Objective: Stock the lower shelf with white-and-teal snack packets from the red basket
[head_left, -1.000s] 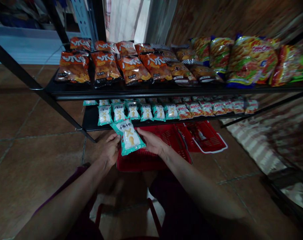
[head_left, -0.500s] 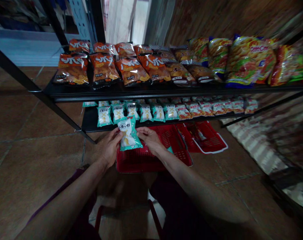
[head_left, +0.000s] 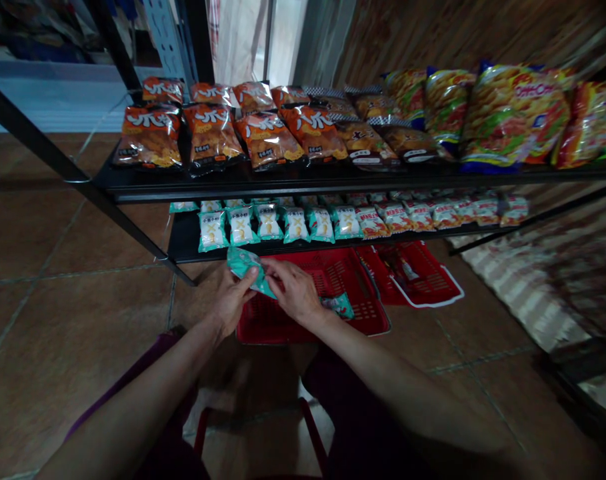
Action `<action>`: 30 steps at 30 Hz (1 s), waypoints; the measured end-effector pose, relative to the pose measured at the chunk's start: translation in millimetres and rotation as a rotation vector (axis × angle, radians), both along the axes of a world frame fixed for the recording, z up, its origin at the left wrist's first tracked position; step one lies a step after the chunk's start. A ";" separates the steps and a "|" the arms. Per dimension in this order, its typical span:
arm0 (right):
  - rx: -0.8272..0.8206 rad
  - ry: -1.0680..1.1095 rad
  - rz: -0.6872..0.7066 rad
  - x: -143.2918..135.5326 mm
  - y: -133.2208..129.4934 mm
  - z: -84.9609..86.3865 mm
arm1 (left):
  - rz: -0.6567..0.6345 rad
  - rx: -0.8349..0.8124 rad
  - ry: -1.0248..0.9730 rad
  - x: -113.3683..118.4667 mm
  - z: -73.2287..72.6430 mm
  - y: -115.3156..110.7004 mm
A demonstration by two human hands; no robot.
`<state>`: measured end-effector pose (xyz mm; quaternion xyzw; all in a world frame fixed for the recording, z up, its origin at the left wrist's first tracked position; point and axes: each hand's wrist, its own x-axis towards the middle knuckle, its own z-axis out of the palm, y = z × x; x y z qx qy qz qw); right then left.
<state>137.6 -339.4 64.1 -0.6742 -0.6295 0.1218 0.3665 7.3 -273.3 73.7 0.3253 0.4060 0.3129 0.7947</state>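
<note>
A teal snack bag (head_left: pixel 243 261) is held between my two hands, over the left part of a red shopping basket (head_left: pixel 310 263). My left hand (head_left: pixel 231 297) is closed on its left side, thumb across the front. On the bag's right side, the bent fingers of my right hand (head_left: pixel 293 288) pinch it. The bag is turned so that its printed white front is out of sight. Another teal snack bag (head_left: pixel 340 305) lies in the basket, partly covered by my right wrist. Just beyond my hands, a row of teal and white snack bags (head_left: pixel 268 221) stands on the lower shelf.
Orange snack bags (head_left: pixel 150 135), brown ones (head_left: pixel 365 141) and large yellow ones (head_left: pixel 500 123) fill the upper black shelf (head_left: pixel 283 189). Red and white bags (head_left: pixel 419 215) sit at the lower shelf's right. A second red basket (head_left: pixel 425 267) with a white handle stands beside the first.
The bag in my hands has turned from its printed front to a plain teal side. My right hand has moved left over it. The bag in the basket shows more.
</note>
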 end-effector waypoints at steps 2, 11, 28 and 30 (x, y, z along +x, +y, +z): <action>0.021 -0.044 0.083 -5.9 -3.3 4.4 | 0.053 -0.020 -0.041 0.6 0.5 1.8; -0.461 1.226 -0.372 -20.3 -1.5 0.3 | 0.155 -0.259 -0.161 -6.2 6.0 21.5; -0.518 1.619 -0.365 -41.7 -6.8 -11.4 | 0.327 -0.306 -0.141 1.0 7.9 31.6; -0.524 1.599 -0.363 -43.2 -7.9 -13.5 | 0.333 -0.320 -0.123 0.2 4.6 35.5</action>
